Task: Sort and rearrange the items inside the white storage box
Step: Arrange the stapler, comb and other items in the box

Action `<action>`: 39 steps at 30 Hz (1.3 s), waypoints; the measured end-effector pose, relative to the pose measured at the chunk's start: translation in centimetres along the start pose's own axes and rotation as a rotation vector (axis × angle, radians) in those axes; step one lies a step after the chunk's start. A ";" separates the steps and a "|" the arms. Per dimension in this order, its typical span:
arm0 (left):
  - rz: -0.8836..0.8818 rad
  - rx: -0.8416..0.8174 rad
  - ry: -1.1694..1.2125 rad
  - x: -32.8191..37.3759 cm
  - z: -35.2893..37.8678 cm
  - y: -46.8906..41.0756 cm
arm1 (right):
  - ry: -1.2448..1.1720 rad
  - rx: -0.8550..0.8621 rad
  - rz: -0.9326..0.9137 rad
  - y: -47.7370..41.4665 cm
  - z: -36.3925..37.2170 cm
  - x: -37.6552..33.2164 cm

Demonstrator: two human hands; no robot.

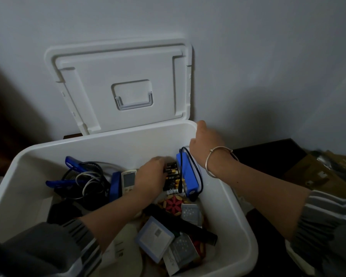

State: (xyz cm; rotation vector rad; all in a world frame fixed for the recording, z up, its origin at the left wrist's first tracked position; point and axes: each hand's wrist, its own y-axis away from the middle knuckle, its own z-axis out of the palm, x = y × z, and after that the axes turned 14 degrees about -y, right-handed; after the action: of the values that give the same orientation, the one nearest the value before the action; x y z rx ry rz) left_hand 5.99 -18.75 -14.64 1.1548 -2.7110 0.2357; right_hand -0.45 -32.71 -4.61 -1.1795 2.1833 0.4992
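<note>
White storage box (128,144) filled the lower frame, lid (124,66) leaning on the pale wall (258,47) up top. My left hand (152,176) curled onto the batteries (172,171) mid-frame. Right hand (206,140) sat at the box's upper-right corner, and I couldn't tell its grip.

The left hand (150,176) curls its fingers over the black-and-gold batteries (173,174) inside the white storage box (108,144); touching them on the right of that grip lies a blue pack (187,176), just left a white remote (128,180); beyond, the right hand (205,142) sits at the box's far corner, fingers hidden.
</note>
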 end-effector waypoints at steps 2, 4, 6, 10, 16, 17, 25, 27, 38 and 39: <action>0.027 -0.025 0.033 0.4 0.3 -0.2 | 0.013 0.000 0.001 0.1 -0.1 -0.1; -0.002 -0.030 0.031 0.3 0.5 -0.2 | 0.020 0.002 -0.003 0.1 -0.1 -0.1; -0.025 -0.017 -0.018 -0.1 0.7 0.0 | 0.021 -0.001 -0.003 0.1 -0.1 -0.1; -0.011 0.002 -0.119 -0.7 0.8 0.8 | 0.003 -0.005 -0.002 0.1 -0.2 -0.1; 0.015 -0.022 -0.048 -0.8 1.4 0.8 | 0.004 -0.005 -0.012 0.1 -0.1 0.0; 0.008 -0.012 -0.023 -0.7 1.5 0.8 | 0.004 -0.003 -0.011 0.1 -0.1 0.0; -0.166 0.063 0.203 0.0 1.6 1.2 | 0.011 0.013 -0.010 -0.1 0.1 0.2; -0.239 0.044 0.239 0.0 1.5 1.2 | 0.013 0.017 -0.011 -0.1 0.1 0.2; -0.499 -0.171 0.344 -0.1 0.3 1.4 | 0.008 0.011 -0.020 0.0 0.0 0.2; -0.522 -0.209 0.353 0.0 0.0 1.4 | 0.011 0.009 -0.021 0.0 0.0 0.2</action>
State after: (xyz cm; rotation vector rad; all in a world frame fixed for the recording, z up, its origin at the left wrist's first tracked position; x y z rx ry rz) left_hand 4.97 -17.77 -14.73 1.5301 -2.0001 0.0661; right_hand -0.53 -32.85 -4.71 -1.2019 2.1782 0.4752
